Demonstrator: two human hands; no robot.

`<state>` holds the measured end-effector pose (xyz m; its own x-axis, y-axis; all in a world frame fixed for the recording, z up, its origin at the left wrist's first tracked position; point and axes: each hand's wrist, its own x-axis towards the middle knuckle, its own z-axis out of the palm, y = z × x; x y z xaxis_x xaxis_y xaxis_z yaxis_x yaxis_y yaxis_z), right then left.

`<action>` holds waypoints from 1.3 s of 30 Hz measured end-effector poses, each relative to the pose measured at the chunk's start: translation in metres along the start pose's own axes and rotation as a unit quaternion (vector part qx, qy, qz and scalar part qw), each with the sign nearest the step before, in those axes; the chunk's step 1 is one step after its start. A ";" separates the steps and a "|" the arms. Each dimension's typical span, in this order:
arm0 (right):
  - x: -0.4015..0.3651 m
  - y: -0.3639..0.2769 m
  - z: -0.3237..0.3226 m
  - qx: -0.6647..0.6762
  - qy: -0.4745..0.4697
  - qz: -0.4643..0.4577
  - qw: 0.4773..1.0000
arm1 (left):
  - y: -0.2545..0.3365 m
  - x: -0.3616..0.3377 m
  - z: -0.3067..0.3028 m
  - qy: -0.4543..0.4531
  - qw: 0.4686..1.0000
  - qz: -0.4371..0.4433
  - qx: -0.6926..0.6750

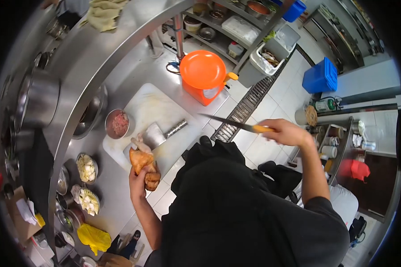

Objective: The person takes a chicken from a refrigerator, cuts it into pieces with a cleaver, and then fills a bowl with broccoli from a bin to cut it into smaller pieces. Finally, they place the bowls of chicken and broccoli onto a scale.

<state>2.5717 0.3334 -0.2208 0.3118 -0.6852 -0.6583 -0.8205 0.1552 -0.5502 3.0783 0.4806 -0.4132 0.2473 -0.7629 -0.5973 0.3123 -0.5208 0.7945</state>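
We hold one browned poultry piece [141,159], pinched in our left hand [138,182]'s grip, at the edge of one white cutting board [158,103] — one cleaver [154,135] on it, one mince bowl [108,129] at its side. Our right hand [281,132]'s grip wraps one knife [231,122]. Two heaps of pale chunks [87,169] share the steel tabletop [116,189] beside a tiled floor [274,107].

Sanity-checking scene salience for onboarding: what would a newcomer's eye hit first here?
Probably the bright orange plate on its orange base, upper middle, beyond the white cutting board. Next, the knife with a yellow handle, held out in the right hand, right of the board. Then the browned meat gripped in the left hand at the board's near edge.
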 end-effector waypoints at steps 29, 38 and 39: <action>0.178 0.037 -0.212 -0.101 -0.016 -0.069 0.992 | -0.018 -0.108 0.033 0.114 0.983 -0.018 -0.145; 0.173 0.041 -0.231 -0.033 -0.050 -0.055 0.997 | -0.028 -0.095 0.035 0.127 0.975 -0.023 -0.183; 0.176 0.040 -0.231 -0.039 -0.055 -0.057 0.996 | -0.027 -0.093 0.036 0.129 0.974 -0.019 -0.188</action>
<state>2.4835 0.0545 -0.2401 0.4522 -0.6131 -0.6478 -0.8098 0.0221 -0.5862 3.0142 0.5517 -0.3754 0.4355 -0.5988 -0.6721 0.6274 -0.3335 0.7036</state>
